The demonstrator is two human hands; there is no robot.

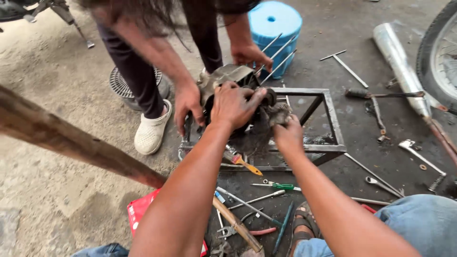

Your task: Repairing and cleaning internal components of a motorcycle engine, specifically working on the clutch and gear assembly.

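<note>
Nearest the wearer, scattered tools lie on the oily floor (381, 143) below both forearms: a wooden-handled hammer (236, 223), a green-handled screwdriver (281, 186), pliers and rods, with a flat red package (139, 209) to the left of them. Just beyond, the left hand (233, 105) closes its grip over the top of the dark engine part (228, 78), fingers curled across its rounded cover; the part sits directly under and ahead of that grip, its long axis running away from the wearer. The right hand (287, 134), just to the right and slightly nearer, is clenched around a grimy grey rag (276, 115) pressed against the part's side. The part rests on an open metal frame (328, 119), serving as a desk. Beyond the grip, a co-worker's two hands steady the far side. Farther still stands a round blue foam block (275, 28), unlabelled; right of it lie an exhaust pipe (400, 66) and a wheel (438, 52).
</note>
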